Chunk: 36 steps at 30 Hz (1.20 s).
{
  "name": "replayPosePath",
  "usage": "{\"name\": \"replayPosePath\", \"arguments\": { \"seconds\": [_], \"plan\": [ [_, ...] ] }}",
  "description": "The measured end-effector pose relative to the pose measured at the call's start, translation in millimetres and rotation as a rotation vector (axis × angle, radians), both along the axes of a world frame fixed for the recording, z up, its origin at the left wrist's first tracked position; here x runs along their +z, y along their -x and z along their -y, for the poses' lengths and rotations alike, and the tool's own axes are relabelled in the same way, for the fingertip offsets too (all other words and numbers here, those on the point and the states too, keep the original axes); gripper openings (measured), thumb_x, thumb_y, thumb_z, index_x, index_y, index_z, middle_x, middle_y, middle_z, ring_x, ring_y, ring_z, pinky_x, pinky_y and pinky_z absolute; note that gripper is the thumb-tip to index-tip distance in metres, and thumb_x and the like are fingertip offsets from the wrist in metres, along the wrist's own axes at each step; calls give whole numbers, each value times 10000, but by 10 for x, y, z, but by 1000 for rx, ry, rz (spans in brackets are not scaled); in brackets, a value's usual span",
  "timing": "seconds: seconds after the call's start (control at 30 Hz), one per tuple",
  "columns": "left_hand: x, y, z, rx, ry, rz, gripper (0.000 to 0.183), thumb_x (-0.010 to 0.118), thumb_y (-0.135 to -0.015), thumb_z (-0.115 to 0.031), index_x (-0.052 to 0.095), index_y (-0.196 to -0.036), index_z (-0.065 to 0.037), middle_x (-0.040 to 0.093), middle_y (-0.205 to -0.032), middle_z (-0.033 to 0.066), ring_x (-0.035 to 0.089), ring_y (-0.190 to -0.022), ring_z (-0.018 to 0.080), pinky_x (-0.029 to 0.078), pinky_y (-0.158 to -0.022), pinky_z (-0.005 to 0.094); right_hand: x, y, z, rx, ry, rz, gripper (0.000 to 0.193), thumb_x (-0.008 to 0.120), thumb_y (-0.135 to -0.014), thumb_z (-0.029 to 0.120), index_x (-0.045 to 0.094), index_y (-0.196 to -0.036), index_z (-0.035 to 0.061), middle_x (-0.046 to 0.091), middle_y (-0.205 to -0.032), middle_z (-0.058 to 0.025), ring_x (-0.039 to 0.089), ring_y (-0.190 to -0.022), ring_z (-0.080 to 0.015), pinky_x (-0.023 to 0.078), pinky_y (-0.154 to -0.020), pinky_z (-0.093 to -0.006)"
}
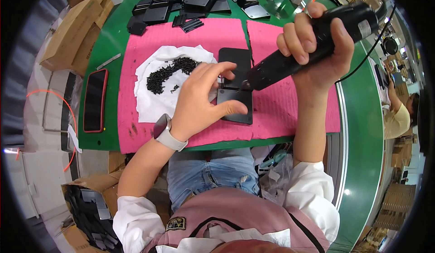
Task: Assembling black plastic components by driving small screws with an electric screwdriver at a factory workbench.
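Observation:
On the pink corrugated sheet (pixel 281 112) lies a flat black part (pixel 235 56) made of two plates with a narrow joint across its middle. My left hand (pixel 201 94) is over its left side, thumb and fingers spread apart above the joint; whether they touch it I cannot tell. My right hand (pixel 317 49) is closed round a black corded electric screwdriver (pixel 276 69), tilted with its nose down at the right end of the joint. The bit's exact contact is too small to make out. Beside my left hand, small black screws (pixel 158 78) are heaped on a white cloth (pixel 149 108).
Similar black plate parts (pixel 158 10) are stacked along the far edge of the green table (pixel 115 33). A red-edged phone (pixel 95 101) and a small metal strip (pixel 108 61) lie at the left. Cardboard boxes (pixel 68 40) stand beyond. Another person (pixel 398 115) sits far right.

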<state>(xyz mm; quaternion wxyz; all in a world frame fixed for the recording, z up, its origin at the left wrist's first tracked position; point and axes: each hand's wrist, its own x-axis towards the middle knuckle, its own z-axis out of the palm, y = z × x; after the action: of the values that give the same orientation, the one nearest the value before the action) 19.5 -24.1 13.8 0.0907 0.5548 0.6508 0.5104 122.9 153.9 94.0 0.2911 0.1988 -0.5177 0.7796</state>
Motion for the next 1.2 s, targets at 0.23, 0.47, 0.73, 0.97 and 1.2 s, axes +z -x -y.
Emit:
{"name": "replayPosePath", "arguments": {
  "seconds": [0.23,0.47,0.73,0.97,1.2],
  "plan": [
    [-193,8,-89,109,-2,-308,489,728,-732,-243,566,-1135,-16,560,-1182,130,509,-1064,325,427,-895,389,-56,-6,-120,-208,-190,100,274,444,-884,266,498,-1029,40,444,-602,-25,389,-443,-112,339,-506,-271],
    [-192,11,-93,92,10,-325,440,709,-745,-177,569,-1130,-15,569,-1164,142,508,-1077,332,425,-906,394,-84,73,-29,-236,-197,181,210,490,-856,223,491,-956,38,423,-560,-35,381,-425,-125,324,-452,-269],
    [-210,17,-109,95,-49,-270,333,684,-732,-86,592,-1038,10,596,-1051,135,527,-1001,322,443,-865,390,-81,157,34,-195,-224,233,209,527,-828,214,473,-896,23,402,-533,-37,361,-413,-125,306,-405,-262],
    [-210,4,-165,97,-47,-280,325,686,-725,-71,598,-1027,9,602,-1045,130,534,-993,316,450,-857,386,-105,136,-18,-147,-187,249,201,534,-821,200,476,-880,16,414,-533,-37,368,-406,-123,314,-409,-261],
    [-159,29,-158,108,-30,-363,333,695,-712,-92,597,-1019,-7,600,-1008,120,541,-969,309,453,-826,385,-39,143,242,-427,-566,259,181,553,-828,159,464,-867,5,424,-525,-24,381,-396,-117,328,-408,-267]
  ]
}}
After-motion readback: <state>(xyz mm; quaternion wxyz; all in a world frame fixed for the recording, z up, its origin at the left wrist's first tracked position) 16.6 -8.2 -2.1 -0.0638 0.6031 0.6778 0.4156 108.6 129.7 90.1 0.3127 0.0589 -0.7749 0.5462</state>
